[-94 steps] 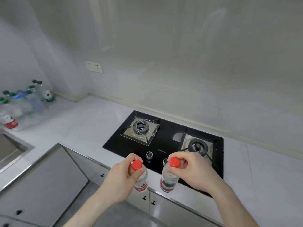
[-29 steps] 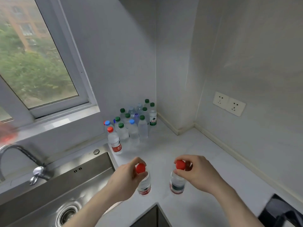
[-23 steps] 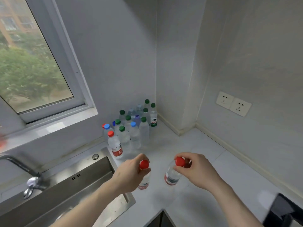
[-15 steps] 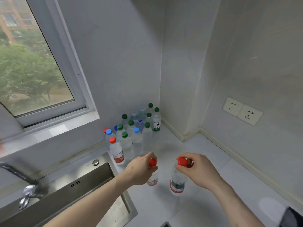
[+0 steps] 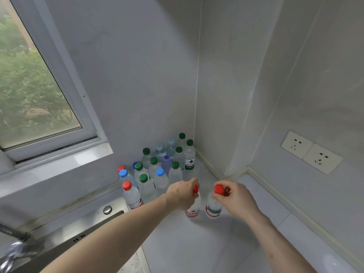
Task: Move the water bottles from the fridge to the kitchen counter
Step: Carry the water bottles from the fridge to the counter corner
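Note:
My left hand [image 5: 182,194] grips the red-capped neck of a clear water bottle [image 5: 194,210] with a red label. My right hand [image 5: 235,199] pinches the red cap of a second, similar bottle [image 5: 212,209]. Both bottles stand upright side by side low over the white counter [image 5: 197,247]; whether their bases touch it I cannot tell. Just behind them, in the corner, stands a cluster of several bottles [image 5: 159,170] with green, blue and red caps.
A steel sink [image 5: 65,247] with a tap [image 5: 11,251] lies at the lower left, its rim close to the bottles. A window [image 5: 33,85] is above it. Two wall sockets [image 5: 311,152] sit on the right wall. Bare counter extends to the right.
I turned from the stove to the corner by the sink. Both hands carried their bottles forward and down, close to the cluster of bottles.

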{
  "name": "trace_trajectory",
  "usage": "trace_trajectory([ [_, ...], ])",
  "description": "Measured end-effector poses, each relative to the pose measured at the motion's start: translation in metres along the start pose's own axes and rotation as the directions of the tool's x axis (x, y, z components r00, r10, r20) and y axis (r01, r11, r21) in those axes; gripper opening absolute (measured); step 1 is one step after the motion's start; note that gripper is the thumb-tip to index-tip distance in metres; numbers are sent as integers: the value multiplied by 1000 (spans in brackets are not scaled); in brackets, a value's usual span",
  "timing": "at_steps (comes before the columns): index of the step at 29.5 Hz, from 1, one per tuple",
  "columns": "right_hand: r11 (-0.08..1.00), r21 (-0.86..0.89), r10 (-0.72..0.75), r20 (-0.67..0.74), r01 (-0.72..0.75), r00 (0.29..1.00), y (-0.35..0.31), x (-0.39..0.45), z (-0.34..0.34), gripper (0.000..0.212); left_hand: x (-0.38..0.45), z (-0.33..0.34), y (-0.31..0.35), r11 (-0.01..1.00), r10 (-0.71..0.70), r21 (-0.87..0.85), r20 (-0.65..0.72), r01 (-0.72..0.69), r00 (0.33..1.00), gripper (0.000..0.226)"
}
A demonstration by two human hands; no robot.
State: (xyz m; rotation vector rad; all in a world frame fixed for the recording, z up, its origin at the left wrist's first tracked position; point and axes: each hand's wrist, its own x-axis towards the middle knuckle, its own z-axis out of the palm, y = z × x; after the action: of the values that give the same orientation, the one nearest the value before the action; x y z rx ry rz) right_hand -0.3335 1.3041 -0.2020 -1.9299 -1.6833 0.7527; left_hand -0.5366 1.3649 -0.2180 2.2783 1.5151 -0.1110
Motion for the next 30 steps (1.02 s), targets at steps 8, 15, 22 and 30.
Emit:
trace_trajectory([
  [8, 999, -40, 6, -1, -6, 1000, 10, 61, 4, 13, 56, -18, -3, 990, -33, 136, -105, 48, 994, 35],
  [15, 996, -86, 2, 25, 0, 1000, 11, 101, 10, 11, 90, -30, -16, 983, -88, 148, -132, 107, 987, 35],
  [22, 992, -128, 11, 34, -6, 999, 2, 135, 19, 15, 114, -31, -22, 972, -161, 150, -150, 183, 976, 30],
  [30, 987, -162, 4, 58, 5, 998, -10, 172, 31, 11, 125, -33, -23, 972, -148, 151, -206, 181, 967, 24],
])
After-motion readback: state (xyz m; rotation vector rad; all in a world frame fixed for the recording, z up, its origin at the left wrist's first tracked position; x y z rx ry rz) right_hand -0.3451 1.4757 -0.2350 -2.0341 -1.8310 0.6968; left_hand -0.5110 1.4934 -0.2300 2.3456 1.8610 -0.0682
